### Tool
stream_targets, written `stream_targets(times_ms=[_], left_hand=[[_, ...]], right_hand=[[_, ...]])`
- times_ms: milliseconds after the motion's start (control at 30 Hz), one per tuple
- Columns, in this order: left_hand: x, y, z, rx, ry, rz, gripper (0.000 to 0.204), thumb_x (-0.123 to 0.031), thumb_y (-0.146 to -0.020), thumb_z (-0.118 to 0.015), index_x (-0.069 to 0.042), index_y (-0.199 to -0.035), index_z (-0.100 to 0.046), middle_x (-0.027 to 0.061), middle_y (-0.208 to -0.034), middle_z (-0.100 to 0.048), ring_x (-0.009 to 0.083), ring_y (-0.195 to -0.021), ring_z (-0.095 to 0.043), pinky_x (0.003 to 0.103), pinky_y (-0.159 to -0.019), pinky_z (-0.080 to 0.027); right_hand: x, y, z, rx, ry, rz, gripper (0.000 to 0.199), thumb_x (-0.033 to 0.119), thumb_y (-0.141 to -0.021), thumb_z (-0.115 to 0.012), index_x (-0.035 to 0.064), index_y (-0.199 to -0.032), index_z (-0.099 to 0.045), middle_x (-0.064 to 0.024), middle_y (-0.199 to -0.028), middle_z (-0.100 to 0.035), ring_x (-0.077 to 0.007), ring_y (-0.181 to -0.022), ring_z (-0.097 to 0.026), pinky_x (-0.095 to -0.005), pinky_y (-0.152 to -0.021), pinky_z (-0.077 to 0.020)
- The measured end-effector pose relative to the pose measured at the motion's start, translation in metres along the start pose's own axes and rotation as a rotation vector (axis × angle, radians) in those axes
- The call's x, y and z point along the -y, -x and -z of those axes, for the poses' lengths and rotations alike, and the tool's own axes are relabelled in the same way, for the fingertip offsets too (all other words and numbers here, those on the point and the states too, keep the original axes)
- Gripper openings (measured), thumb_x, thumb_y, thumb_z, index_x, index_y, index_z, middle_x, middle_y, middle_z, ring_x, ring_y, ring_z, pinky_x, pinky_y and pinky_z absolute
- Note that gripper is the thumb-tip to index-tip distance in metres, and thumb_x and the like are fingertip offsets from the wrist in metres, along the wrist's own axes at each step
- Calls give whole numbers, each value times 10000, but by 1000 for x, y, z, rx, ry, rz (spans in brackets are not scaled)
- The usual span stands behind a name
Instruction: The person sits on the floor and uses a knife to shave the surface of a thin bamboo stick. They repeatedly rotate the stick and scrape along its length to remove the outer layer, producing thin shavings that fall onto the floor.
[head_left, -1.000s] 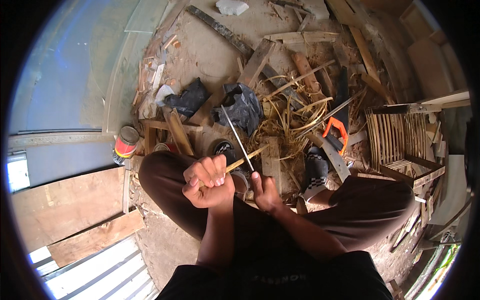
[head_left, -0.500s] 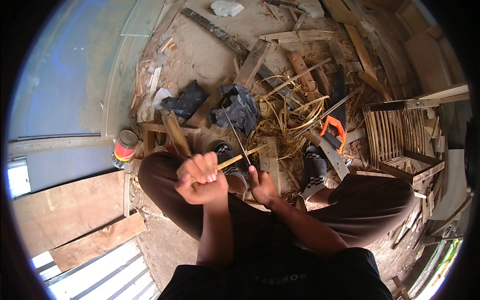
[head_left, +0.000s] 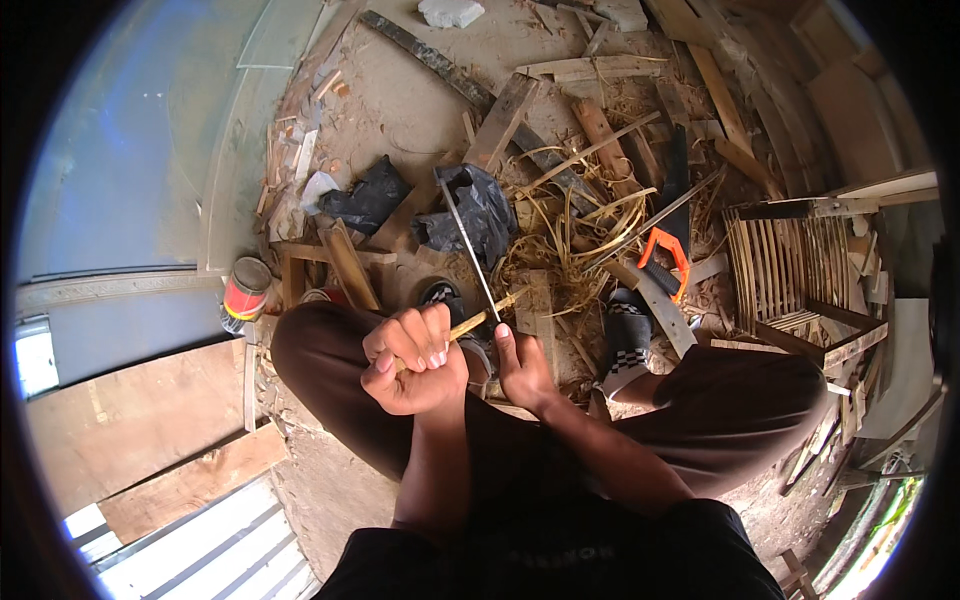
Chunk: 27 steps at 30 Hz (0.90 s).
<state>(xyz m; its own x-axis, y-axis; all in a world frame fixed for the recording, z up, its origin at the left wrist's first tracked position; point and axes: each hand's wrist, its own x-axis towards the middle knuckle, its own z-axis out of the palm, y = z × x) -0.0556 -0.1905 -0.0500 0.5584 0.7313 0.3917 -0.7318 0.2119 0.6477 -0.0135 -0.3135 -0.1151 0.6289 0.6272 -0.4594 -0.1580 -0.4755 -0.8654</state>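
A thin, pale stick (head_left: 468, 327) is held above the floor, between the bent knees of the seated person, and slants up and to the right. Its lower part is enclosed by the left hand (head_left: 418, 360), whose fingers are curled tightly around it. Near its far end the stick is crossed by a long, narrow blade (head_left: 463, 232); whether the two touch cannot be told. The near end of the blade is gripped by the right hand (head_left: 524, 370), with the thumb laid along it; any handle is hidden. Beyond the blade's tip, a crumpled black bag (head_left: 487, 203) is seen. To its right, curled shavings (head_left: 570, 245) are heaped among boards, and an orange-handled saw (head_left: 682, 258) is placed beside them. Farther right, a slatted wooden frame (head_left: 768, 262) is shown; at far left, a red-and-yellow can (head_left: 246, 292).
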Motion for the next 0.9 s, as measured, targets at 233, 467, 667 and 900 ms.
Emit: stream_targets(times_ms=[233,467,667,900], left_hand=[[0,-3,-3,-23,55,-29,359,-247,-911,-475,-70,-599,-450,48,-534,-437,120,-465,-346,283,-507,-287],[-1,-3,2,6,-36,39,390,-342,-898,-480,-103,-594,-428,42,-541,-450,134,-478,-390,289,-533,-313],[-1,-1,2,16,8,52,383,-340,-897,-481,-96,-604,-445,43,-541,-449,136,-481,-382,293,-534,-309],[2,-4,-4,35,27,59,376,-332,-900,-478,-95,-610,-451,43,-546,-445,135,-485,-378,292,-536,-307]], right_hand=[[-49,-25,-10,68,-14,-227,801,609,-1033,-322,-111,-896,-646,-370,-887,-638,-532,-930,-626,-548,-798,-491],[-58,-28,-14,65,-24,-254,738,549,-1048,-359,-112,-858,-626,-388,-871,-617,-544,-912,-619,-551,-810,-479],[-40,-14,-8,91,-6,-117,755,569,-1044,-351,-122,-923,-628,-366,-838,-627,-505,-883,-644,-522,-797,-481],[-80,-40,-20,-78,-90,-97,714,548,-1063,-338,-25,-686,-533,-133,-572,-511,-257,-549,-444,-442,-570,-398]])
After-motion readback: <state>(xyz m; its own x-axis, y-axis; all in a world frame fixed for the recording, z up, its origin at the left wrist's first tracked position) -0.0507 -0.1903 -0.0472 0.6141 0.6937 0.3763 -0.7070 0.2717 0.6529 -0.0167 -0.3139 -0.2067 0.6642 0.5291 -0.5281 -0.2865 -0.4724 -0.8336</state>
